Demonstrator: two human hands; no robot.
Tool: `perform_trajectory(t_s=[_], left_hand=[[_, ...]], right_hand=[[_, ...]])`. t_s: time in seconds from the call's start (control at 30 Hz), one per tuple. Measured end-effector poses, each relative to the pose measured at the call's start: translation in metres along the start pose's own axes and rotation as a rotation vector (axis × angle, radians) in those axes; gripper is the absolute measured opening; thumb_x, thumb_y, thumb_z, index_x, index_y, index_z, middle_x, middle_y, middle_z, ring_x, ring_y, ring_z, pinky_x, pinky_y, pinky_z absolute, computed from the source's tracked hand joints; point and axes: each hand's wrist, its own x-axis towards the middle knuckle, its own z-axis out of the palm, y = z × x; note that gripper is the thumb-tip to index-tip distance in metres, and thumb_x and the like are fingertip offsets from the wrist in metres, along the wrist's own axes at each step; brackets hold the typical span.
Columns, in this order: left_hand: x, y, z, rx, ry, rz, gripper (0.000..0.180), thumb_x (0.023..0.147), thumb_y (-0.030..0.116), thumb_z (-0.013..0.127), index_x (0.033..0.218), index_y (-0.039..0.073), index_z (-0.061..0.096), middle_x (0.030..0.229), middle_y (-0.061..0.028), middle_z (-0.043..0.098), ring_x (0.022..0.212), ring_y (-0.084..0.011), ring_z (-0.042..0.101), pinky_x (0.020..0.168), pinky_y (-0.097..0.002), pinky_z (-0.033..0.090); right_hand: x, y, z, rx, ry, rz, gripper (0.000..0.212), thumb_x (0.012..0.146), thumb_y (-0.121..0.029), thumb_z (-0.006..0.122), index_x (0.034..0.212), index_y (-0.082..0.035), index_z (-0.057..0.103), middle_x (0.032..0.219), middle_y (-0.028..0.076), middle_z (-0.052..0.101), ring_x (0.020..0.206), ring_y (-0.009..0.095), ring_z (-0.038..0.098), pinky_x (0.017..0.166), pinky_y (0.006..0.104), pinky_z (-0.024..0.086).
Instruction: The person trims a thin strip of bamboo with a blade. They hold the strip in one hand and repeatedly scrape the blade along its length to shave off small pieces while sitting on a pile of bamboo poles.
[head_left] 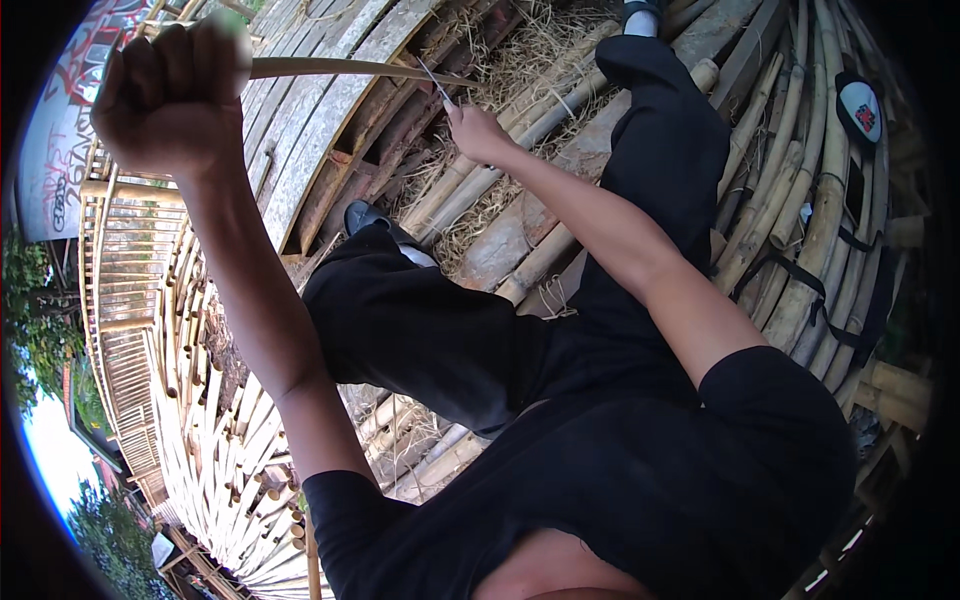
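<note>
This is an outdoor bamboo work yard, with stacked poles [225, 480], scattered straw [525, 65], bamboo fence [130, 192] and trees [110, 535].

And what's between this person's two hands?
In the head view, a thin strip runs from the left hand toward the right hand, whose knife appears to cross it.

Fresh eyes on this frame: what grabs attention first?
First, the left hand, a big clenched fist at upper left, with a thin bamboo strip running rightward from it. Next, near top center, the right hand holding a knife whose blade meets that strip. Then the dense pile of pale bamboo poles at lower left.
</note>
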Motion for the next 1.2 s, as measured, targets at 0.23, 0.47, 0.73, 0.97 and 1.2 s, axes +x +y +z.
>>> perform_trajectory(t_s=[0.23,0.47,0.73,0.97,1.2], left_hand=[[-0.007,0.007,-0.005,0.102,0.147,0.039,0.038,0.079,0.027,0.042,0.052,0.016,0.018,0.047,-0.0006,0.013,0.046,-0.0128,0.013,0.042,-0.0288,0.015],[-0.002,0.011,-0.014,-0.149,-0.047,-0.129,0.035,0.074,0.02,0.043,0.049,0.017,0.019,0.047,0.0001,0.012,0.047,-0.0137,0.014,0.046,-0.0293,0.018],[0.001,0.015,-0.029,-0.235,-0.146,-0.187,0.035,0.075,0.018,0.042,0.048,0.017,0.019,0.048,0.0,0.014,0.048,-0.014,0.014,0.048,-0.03,0.02],[-0.008,0.014,-0.029,-0.323,-0.095,-0.183,0.038,0.079,0.021,0.043,0.05,0.016,0.02,0.048,-0.0011,0.013,0.049,-0.0137,0.013,0.048,-0.0309,0.016],[-0.005,0.007,-0.027,-0.236,-0.084,-0.108,0.039,0.081,0.026,0.043,0.051,0.015,0.02,0.048,-0.001,0.013,0.049,-0.0137,0.014,0.046,-0.0305,0.016]], right_hand=[[-0.05,-0.072,-0.002,0.248,0.132,-0.333,0.062,0.097,-0.046,0.027,0.079,0.004,0.059,0.07,0.025,0.06,0.072,0.044,0.058,0.07,0.0487,0.045],[-0.015,-0.034,-0.023,0.047,-0.073,-0.047,0.064,0.097,-0.047,0.025,0.086,0.005,0.062,0.088,0.03,0.061,0.091,0.046,0.057,0.084,0.0498,0.045],[-0.028,-0.064,-0.028,0.045,0.05,-0.241,0.062,0.097,-0.049,0.027,0.077,0.001,0.057,0.068,0.02,0.06,0.073,0.037,0.061,0.069,0.0459,0.046],[-0.054,-0.085,-0.019,0.128,0.09,-0.356,0.053,0.098,-0.042,0.033,0.08,0.001,0.057,0.062,0.021,0.059,0.066,0.043,0.059,0.062,0.048,0.047],[-0.034,-0.042,-0.021,0.055,0.007,-0.127,0.06,0.098,-0.043,0.026,0.087,0.003,0.062,0.082,0.03,0.061,0.086,0.047,0.057,0.079,0.0523,0.046]])
